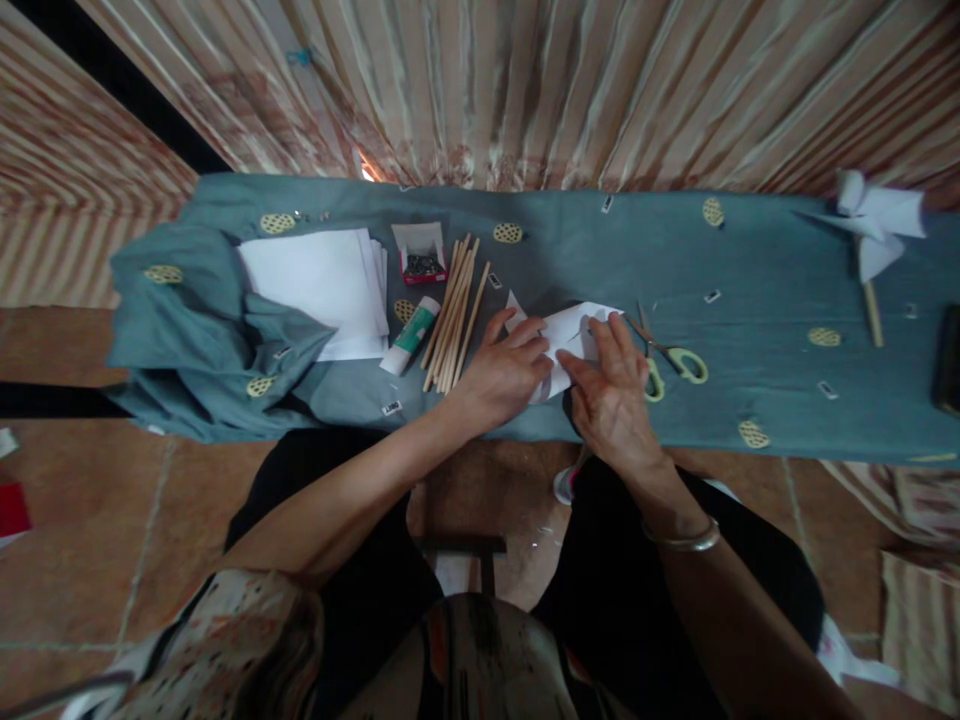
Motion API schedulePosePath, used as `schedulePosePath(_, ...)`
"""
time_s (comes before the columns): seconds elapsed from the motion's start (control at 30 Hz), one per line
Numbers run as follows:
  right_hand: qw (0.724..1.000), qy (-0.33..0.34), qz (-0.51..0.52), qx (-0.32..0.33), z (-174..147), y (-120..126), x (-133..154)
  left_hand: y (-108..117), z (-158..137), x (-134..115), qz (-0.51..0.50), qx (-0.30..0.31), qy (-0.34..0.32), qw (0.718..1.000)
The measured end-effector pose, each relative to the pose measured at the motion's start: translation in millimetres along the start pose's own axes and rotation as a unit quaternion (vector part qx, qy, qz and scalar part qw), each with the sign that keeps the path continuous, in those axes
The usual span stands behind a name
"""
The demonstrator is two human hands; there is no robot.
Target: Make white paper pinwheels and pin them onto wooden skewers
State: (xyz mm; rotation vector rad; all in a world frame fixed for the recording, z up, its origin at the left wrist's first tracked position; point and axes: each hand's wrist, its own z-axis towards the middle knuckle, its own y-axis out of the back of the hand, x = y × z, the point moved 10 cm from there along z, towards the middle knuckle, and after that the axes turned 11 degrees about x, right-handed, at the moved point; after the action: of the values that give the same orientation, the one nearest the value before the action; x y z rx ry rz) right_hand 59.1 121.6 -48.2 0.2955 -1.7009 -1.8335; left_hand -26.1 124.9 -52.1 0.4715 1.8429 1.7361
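A cut and folded sheet of white paper (581, 312) lies at the front middle of the cloth-covered table. My left hand (504, 378) grips its left part with bent fingers, and a pointed paper corner sticks up beyond them. From the right, my right hand (616, 395) has thumb and fingers closed on the sheet, hiding part of it. Scissors with light green handles (682, 364) lie open just beside my right fingers. To the left of my left hand are several thin wooden sticks (452, 320) and a green and white glue stick (410, 337).
A stack of white paper (315, 285) lies left, near an open small box of dark metal pins (421, 262). At far right rests a white paper pinwheel on a stick (874, 225). Striped curtain (525, 90) hangs behind the table; a dark object (949, 360) sits at the right edge.
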Motion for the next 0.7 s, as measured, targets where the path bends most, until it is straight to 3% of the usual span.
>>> schedulePosePath(0.17, 1.000, 0.001, 0.013, 0.009, 3, -3, 4, 1, -1, 1, 0.002, -0.021, 0.002, 1.000)
schedulePosePath(0.43, 0.995, -0.016, 0.100, 0.001, -2, -3, -15, 5, -3, 0, 0.002, -0.040, -0.007, 0.999)
schedulePosePath(0.7, 0.998, -0.009, 0.051, 0.020, 3, -3, -1, 5, -3, 0, 0.003, -0.057, -0.010, 0.998)
